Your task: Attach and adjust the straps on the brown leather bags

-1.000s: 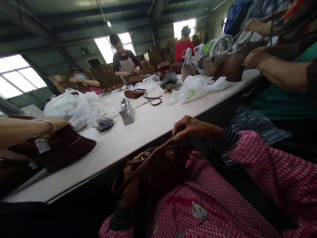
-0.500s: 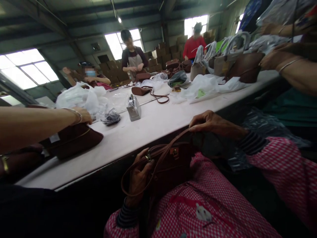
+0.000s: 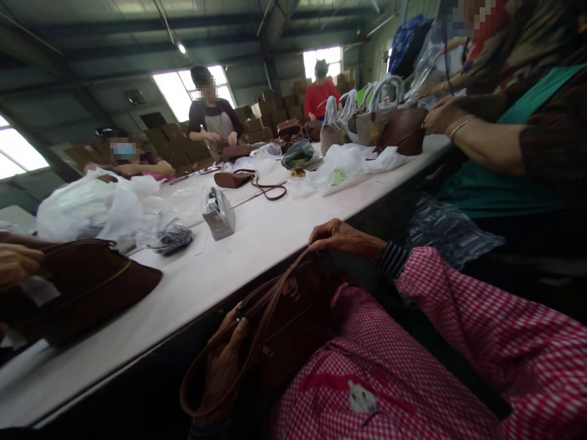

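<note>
- In the head view, the brown bag point(image 3: 293, 324) is still held at the lap, beside the table point(image 3: 257, 244).
- Its strap point(image 3: 270, 299) is still pinched by the right hand point(image 3: 343, 237).
- The bag's end is still grasped by the left hand point(image 3: 222, 370).
- The large dark bag point(image 3: 92, 293), earlier crossed by a co-worker's forearm, is now less covered; a co-worker's hand point(image 3: 21, 263) is seen near its tag point(image 3: 40, 290).

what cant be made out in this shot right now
Head view, hidden: left hand's fingertips, behind the handbag and strap.
Head view, too dark: the handbag's lower edge, lost in shadow.
Head view, cut off: the large brown bag, by the left edge.
Head view, blurred: any print on its white tag.
Head view, hidden: contents of the white plastic, by its cloudy folds.
</note>
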